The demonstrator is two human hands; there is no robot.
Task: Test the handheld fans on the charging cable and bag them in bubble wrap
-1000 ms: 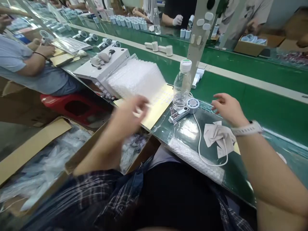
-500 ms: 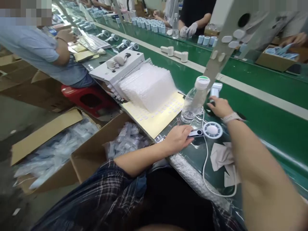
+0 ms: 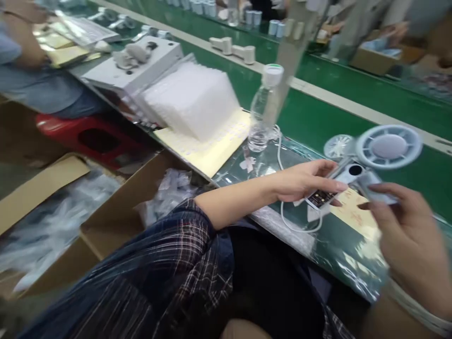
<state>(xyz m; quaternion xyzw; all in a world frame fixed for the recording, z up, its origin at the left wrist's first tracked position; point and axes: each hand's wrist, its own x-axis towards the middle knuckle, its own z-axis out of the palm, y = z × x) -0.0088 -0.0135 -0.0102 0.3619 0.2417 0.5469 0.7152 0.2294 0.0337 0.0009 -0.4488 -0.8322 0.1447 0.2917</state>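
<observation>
We held a small white handheld fan with a round grille head (image 3: pixel 387 146) between both hands above the green table (image 3: pixel 318 122). Our left hand (image 3: pixel 303 181) closed on its handle end; our right hand (image 3: pixel 406 230) gripped just under the head.

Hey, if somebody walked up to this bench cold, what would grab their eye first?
Probably the white handheld fan held up at the right, the left hand on its handle and the right hand beside it. Next, the white foam stack mid-bench, then the clear water bottle standing beside it.
</observation>
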